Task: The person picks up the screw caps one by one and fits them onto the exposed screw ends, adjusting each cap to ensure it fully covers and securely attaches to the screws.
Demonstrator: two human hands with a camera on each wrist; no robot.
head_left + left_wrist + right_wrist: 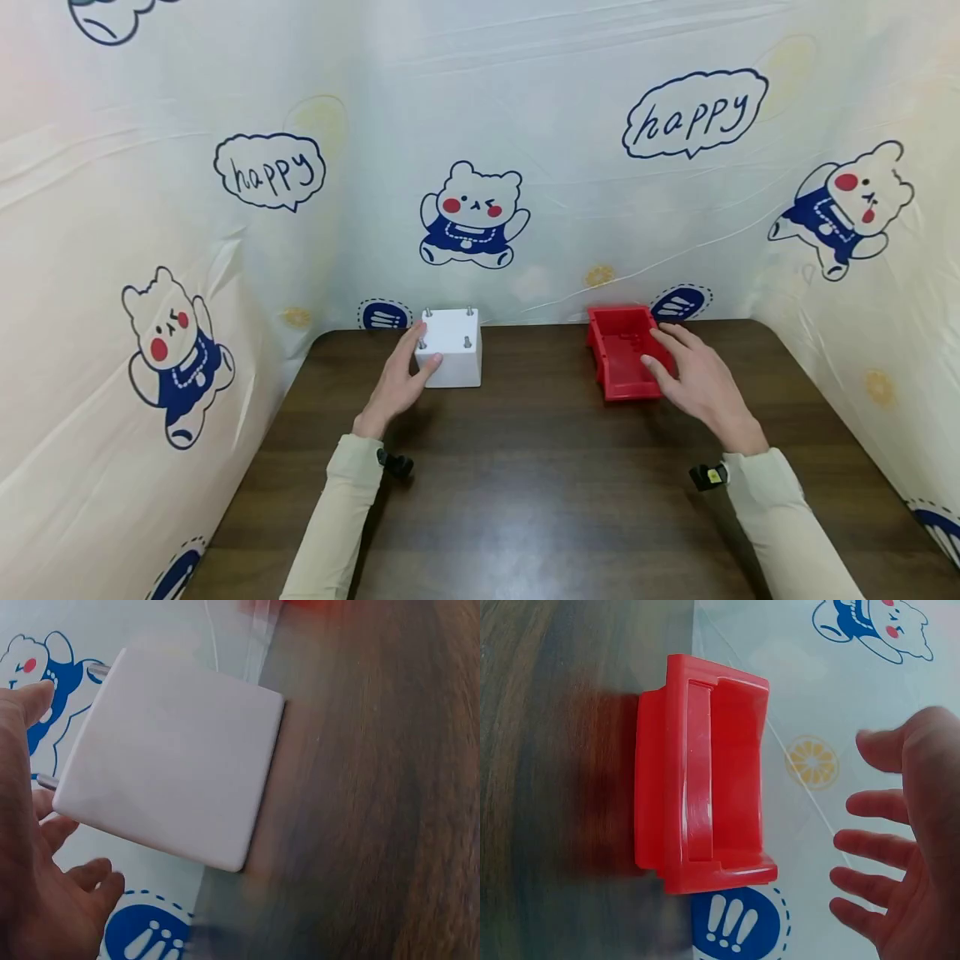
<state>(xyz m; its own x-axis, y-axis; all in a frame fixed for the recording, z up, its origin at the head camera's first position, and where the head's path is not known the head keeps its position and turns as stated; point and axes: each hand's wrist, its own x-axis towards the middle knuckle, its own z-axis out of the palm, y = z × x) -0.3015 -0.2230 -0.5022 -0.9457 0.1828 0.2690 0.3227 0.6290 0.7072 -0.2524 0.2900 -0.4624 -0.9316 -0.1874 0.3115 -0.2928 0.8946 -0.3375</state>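
Note:
A white block point(450, 367) stands at the far left of the table, with metal bolts point(467, 342) sticking up near its top corners. My left hand point(397, 379) is at the block's left side, its thumb over the near top edge. In the left wrist view the fingers point(94, 881) are loosely bent and hold nothing. At the far right sits a red plastic bin point(699, 772) with a lowered front wall. My right hand point(697, 375) hovers at the bin's right side, fingers spread and apart from it in the right wrist view. Details on the bin's floor are too small to tell.
The dark wooden table point(525, 483) ends at a pale printed curtain point(570, 208) just behind the block and bin. More curtain flanks the table on both sides. A dark wrist camera point(396, 463) is strapped at the left cuff, another camera point(707, 477) at the right.

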